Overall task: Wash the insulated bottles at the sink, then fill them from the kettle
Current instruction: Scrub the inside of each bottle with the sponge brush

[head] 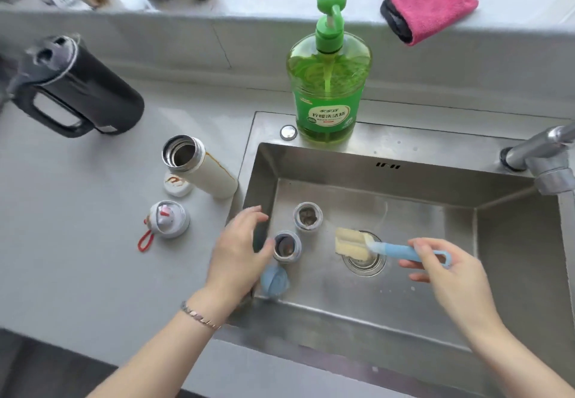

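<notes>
Two open insulated bottles stand upright in the steel sink [404, 313]: a blue one [287, 246] near the left wall and a second one [307, 216] behind it. A white bottle [199, 165] stands open on the counter. My left hand [239, 254] hovers with spread fingers right beside the blue bottle, thumb near its rim. My right hand [445, 270] holds the blue handle of a sponge bottle brush [354, 243], whose yellow head hangs over the drain. The black kettle [77, 86] stands at the back left.
A green dish soap pump bottle [329, 86] stands on the sink's back rim. The tap [541, 161] juts in at right. Two lids [177, 183] [168, 219] lie on the counter, a blue lid [275, 281] in the sink. A pink cloth [429, 2] lies on the ledge.
</notes>
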The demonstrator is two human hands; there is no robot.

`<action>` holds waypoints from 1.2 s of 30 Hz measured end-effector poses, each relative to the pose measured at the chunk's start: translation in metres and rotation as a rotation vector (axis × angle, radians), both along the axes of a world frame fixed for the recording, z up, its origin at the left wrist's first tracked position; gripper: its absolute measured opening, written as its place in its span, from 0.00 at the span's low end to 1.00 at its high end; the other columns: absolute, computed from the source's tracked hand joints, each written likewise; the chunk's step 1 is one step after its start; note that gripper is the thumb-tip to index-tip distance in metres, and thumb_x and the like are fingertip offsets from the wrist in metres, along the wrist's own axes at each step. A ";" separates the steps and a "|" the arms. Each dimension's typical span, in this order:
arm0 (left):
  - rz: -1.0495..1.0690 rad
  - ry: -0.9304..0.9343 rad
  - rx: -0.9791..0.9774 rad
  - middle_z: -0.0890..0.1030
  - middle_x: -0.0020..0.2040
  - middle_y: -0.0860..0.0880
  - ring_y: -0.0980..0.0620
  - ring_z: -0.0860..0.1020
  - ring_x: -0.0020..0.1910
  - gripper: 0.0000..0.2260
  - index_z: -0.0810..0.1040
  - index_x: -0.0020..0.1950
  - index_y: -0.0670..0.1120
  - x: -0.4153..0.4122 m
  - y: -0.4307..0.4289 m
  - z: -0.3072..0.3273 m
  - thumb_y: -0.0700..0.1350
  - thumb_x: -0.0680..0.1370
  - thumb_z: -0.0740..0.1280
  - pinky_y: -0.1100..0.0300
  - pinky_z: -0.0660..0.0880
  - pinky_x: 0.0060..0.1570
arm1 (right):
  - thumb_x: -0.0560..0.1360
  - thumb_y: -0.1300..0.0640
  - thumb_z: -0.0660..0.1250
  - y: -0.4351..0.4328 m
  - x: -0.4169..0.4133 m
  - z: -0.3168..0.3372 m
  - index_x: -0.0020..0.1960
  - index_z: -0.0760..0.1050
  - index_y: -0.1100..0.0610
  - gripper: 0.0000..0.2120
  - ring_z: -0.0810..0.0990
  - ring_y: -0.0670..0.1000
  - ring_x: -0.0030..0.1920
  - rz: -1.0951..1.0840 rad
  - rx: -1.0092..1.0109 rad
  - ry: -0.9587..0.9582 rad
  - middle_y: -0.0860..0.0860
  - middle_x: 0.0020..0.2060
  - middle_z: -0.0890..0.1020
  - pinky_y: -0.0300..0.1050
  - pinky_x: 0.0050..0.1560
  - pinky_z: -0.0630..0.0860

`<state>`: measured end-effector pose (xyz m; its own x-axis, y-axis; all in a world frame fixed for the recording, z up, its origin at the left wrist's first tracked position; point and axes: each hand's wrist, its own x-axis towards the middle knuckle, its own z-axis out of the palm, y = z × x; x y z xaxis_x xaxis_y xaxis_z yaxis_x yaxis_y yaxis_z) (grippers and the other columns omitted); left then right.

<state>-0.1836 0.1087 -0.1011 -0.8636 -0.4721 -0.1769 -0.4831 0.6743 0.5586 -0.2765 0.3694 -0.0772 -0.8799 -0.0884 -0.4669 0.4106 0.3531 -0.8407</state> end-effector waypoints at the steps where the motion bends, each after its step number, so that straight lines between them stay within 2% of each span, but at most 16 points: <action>1: 0.043 0.021 -0.078 0.74 0.64 0.50 0.51 0.71 0.64 0.16 0.76 0.58 0.44 0.014 -0.013 0.009 0.40 0.72 0.71 0.62 0.63 0.61 | 0.77 0.62 0.62 0.001 0.007 0.006 0.42 0.78 0.56 0.08 0.82 0.43 0.31 0.018 -0.020 0.000 0.51 0.34 0.84 0.30 0.31 0.75; 4: 0.182 -0.077 -0.197 0.70 0.69 0.45 0.46 0.65 0.69 0.22 0.72 0.64 0.41 0.038 -0.059 0.016 0.40 0.71 0.71 0.53 0.62 0.66 | 0.76 0.67 0.62 0.000 0.027 0.020 0.45 0.78 0.59 0.08 0.82 0.44 0.31 0.093 -0.078 -0.006 0.57 0.39 0.82 0.29 0.31 0.74; 7: 0.266 -0.261 -0.231 0.59 0.74 0.45 0.45 0.58 0.73 0.34 0.62 0.72 0.42 0.041 -0.101 0.002 0.47 0.71 0.72 0.52 0.57 0.69 | 0.75 0.71 0.61 -0.004 0.044 0.024 0.46 0.77 0.60 0.10 0.83 0.46 0.32 0.166 -0.076 -0.023 0.59 0.41 0.81 0.32 0.31 0.77; 9: 0.294 -0.330 -0.218 0.57 0.75 0.45 0.44 0.58 0.73 0.36 0.59 0.74 0.45 0.039 -0.120 -0.011 0.48 0.71 0.72 0.52 0.58 0.68 | 0.75 0.73 0.60 -0.008 0.053 0.026 0.48 0.77 0.60 0.12 0.84 0.48 0.33 0.193 -0.048 -0.033 0.59 0.41 0.80 0.34 0.31 0.77; 12: 0.337 -0.299 -0.151 0.65 0.69 0.45 0.42 0.65 0.66 0.33 0.63 0.71 0.48 0.037 -0.136 -0.028 0.43 0.69 0.72 0.52 0.65 0.60 | 0.74 0.74 0.60 -0.011 0.065 0.031 0.50 0.77 0.59 0.14 0.84 0.51 0.33 0.207 -0.020 -0.042 0.57 0.39 0.80 0.34 0.31 0.77; 14: 0.362 -0.275 -0.143 0.70 0.64 0.45 0.41 0.66 0.61 0.29 0.67 0.68 0.49 0.037 -0.143 -0.032 0.42 0.68 0.71 0.54 0.66 0.56 | 0.74 0.74 0.60 -0.012 0.073 0.037 0.49 0.77 0.57 0.15 0.84 0.51 0.33 0.206 0.002 -0.041 0.57 0.39 0.80 0.33 0.32 0.77; 17: 0.361 -0.287 -0.196 0.73 0.60 0.44 0.40 0.67 0.59 0.25 0.71 0.63 0.48 0.039 -0.143 -0.031 0.47 0.67 0.72 0.56 0.65 0.56 | 0.74 0.75 0.58 -0.014 0.081 0.043 0.48 0.77 0.56 0.17 0.83 0.51 0.31 0.222 0.047 -0.054 0.58 0.40 0.78 0.33 0.31 0.76; 20: 0.303 -0.243 -0.198 0.73 0.59 0.46 0.41 0.67 0.58 0.25 0.72 0.61 0.50 0.047 -0.120 -0.023 0.50 0.66 0.72 0.55 0.63 0.57 | 0.73 0.76 0.57 -0.015 0.087 0.045 0.51 0.76 0.59 0.18 0.82 0.49 0.28 0.246 0.058 -0.141 0.58 0.41 0.75 0.33 0.29 0.76; 22: 0.257 -0.149 -0.066 0.72 0.57 0.49 0.44 0.68 0.58 0.28 0.71 0.61 0.52 0.054 -0.091 -0.010 0.49 0.63 0.74 0.57 0.64 0.55 | 0.72 0.77 0.56 -0.010 0.089 0.046 0.53 0.76 0.60 0.18 0.80 0.46 0.27 0.280 0.064 -0.207 0.56 0.40 0.75 0.33 0.29 0.75; 24: 0.221 -0.012 0.176 0.72 0.56 0.51 0.49 0.72 0.57 0.30 0.72 0.60 0.51 0.059 -0.058 0.008 0.45 0.61 0.77 0.62 0.67 0.53 | 0.72 0.75 0.57 -0.002 0.091 0.051 0.55 0.76 0.59 0.19 0.74 0.43 0.24 0.332 0.054 -0.267 0.53 0.32 0.77 0.31 0.29 0.72; 26: 0.212 0.065 0.384 0.75 0.54 0.53 0.54 0.75 0.54 0.31 0.73 0.60 0.52 0.063 -0.025 0.028 0.42 0.60 0.79 0.67 0.69 0.50 | 0.71 0.68 0.60 0.006 0.094 0.061 0.55 0.77 0.54 0.17 0.69 0.42 0.25 0.367 0.017 -0.320 0.49 0.25 0.73 0.29 0.30 0.68; 28: 0.240 0.087 0.552 0.77 0.51 0.56 0.61 0.77 0.50 0.33 0.72 0.59 0.54 0.063 0.005 0.044 0.44 0.58 0.80 0.74 0.70 0.43 | 0.65 0.62 0.59 0.017 0.097 0.068 0.54 0.76 0.51 0.20 0.69 0.43 0.29 0.391 0.002 -0.349 0.47 0.28 0.73 0.28 0.34 0.67; 30: 0.269 0.108 0.673 0.78 0.50 0.57 0.67 0.78 0.43 0.32 0.70 0.57 0.55 0.058 0.030 0.053 0.43 0.58 0.81 0.76 0.72 0.37 | 0.67 0.66 0.58 0.026 0.100 0.072 0.53 0.75 0.52 0.18 0.69 0.46 0.34 0.378 0.024 -0.354 0.48 0.38 0.77 0.32 0.37 0.69; 31: 0.280 0.114 0.712 0.78 0.50 0.55 0.67 0.78 0.40 0.31 0.70 0.55 0.54 0.055 0.040 0.056 0.42 0.58 0.81 0.75 0.73 0.35 | 0.67 0.66 0.57 0.030 0.101 0.074 0.52 0.73 0.53 0.17 0.69 0.47 0.33 0.363 0.020 -0.356 0.47 0.40 0.78 0.34 0.35 0.68; 33: 0.269 0.113 0.722 0.79 0.49 0.52 0.61 0.79 0.40 0.31 0.71 0.55 0.52 0.047 0.057 0.063 0.46 0.56 0.80 0.67 0.76 0.36 | 0.63 0.60 0.56 0.034 0.101 0.078 0.51 0.71 0.51 0.17 0.66 0.45 0.27 0.345 -0.020 -0.306 0.46 0.37 0.78 0.32 0.30 0.63; 36: 0.271 0.088 0.707 0.81 0.47 0.52 0.54 0.80 0.45 0.30 0.73 0.51 0.54 0.033 0.078 0.071 0.53 0.51 0.78 0.61 0.77 0.44 | 0.77 0.52 0.59 0.042 0.104 0.080 0.51 0.71 0.39 0.08 0.66 0.41 0.28 0.347 0.006 -0.105 0.43 0.29 0.73 0.31 0.31 0.64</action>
